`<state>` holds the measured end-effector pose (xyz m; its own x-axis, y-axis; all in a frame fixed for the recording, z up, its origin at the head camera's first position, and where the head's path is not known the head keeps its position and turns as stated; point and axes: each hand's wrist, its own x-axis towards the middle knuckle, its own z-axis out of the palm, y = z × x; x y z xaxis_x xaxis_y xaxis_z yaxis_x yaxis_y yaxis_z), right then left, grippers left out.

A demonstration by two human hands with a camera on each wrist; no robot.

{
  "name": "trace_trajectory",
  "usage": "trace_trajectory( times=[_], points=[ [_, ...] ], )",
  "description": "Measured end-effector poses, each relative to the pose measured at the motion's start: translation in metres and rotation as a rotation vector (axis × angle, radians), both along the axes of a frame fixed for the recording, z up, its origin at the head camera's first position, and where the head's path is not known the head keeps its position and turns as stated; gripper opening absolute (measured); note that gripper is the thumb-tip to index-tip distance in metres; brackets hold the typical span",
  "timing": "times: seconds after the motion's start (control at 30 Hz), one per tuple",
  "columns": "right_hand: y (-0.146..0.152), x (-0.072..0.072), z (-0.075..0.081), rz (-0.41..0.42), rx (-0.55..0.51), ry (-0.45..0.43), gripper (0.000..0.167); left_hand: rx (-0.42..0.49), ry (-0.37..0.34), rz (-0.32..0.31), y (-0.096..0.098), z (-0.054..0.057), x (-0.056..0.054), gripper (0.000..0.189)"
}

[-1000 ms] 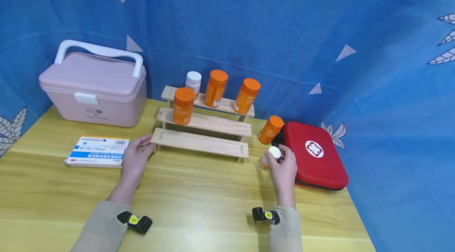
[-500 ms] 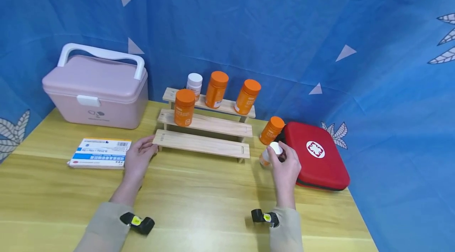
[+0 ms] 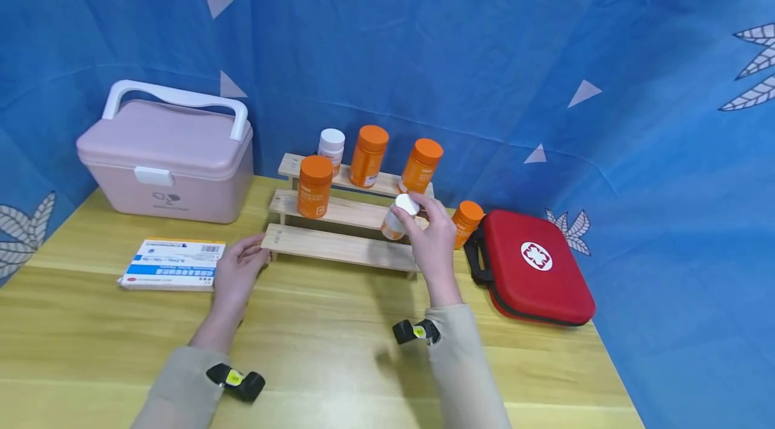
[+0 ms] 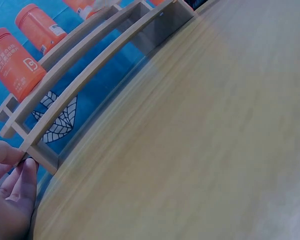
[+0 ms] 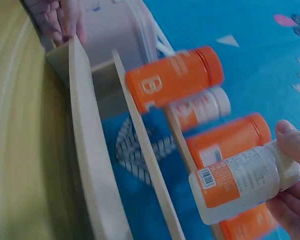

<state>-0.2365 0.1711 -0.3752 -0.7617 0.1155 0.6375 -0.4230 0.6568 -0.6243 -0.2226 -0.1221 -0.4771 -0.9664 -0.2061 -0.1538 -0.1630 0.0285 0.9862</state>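
Observation:
A small white pill bottle (image 3: 394, 224) with an orange-and-white label hangs above the wooden tiered rack (image 3: 339, 247), its white cap pinched by my right hand (image 3: 433, 241). In the right wrist view this bottle (image 5: 240, 182) is tilted, with its barcode showing. My left hand (image 3: 237, 267) pinches the left end of the rack's lowest step, and the left wrist view shows thumb and fingers (image 4: 22, 185) at that corner. One orange bottle (image 3: 315, 188) stands on the middle step. The top step bears a white-capped bottle (image 3: 331, 146) and two orange bottles (image 3: 367, 159).
A red first-aid case (image 3: 539, 267) lies on the right, with another orange bottle (image 3: 468, 222) beside it. At the left are a pink lidded box (image 3: 163, 160) with a white handle and a flat medicine box (image 3: 173, 266). A blue curtain (image 3: 484, 66) hangs behind the table.
My right hand has lifted the white bottle off the table beside the red case and carried it left over the rack. The left hand stays at the rack's end.

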Motion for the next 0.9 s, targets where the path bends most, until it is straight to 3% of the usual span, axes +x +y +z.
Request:
trace_trajectory(
  times=[0.23, 0.4, 0.73, 0.9],
  points=[
    [-0.038, -0.029, 0.010, 0.084, 0.058, -0.101, 0.042, 0.006, 0.005, 0.012, 0.002, -0.003, -0.001, 0.042],
    [-0.053, -0.043, 0.008, 0.108, 0.095, -0.177, 0.041, 0.000, 0.009, 0.018, 0.001, -0.003, -0.001, 0.042],
    [-0.055, -0.048, -0.001, 0.095, 0.107, -0.184, 0.039, 0.021, 0.019, 0.010, 0.001, 0.000, 0.000, 0.041],
    [-0.054, -0.047, -0.002, 0.117, 0.076, -0.202, 0.049, 0.031, 0.026, 0.012, 0.001, -0.001, 0.000, 0.040]
  ],
)
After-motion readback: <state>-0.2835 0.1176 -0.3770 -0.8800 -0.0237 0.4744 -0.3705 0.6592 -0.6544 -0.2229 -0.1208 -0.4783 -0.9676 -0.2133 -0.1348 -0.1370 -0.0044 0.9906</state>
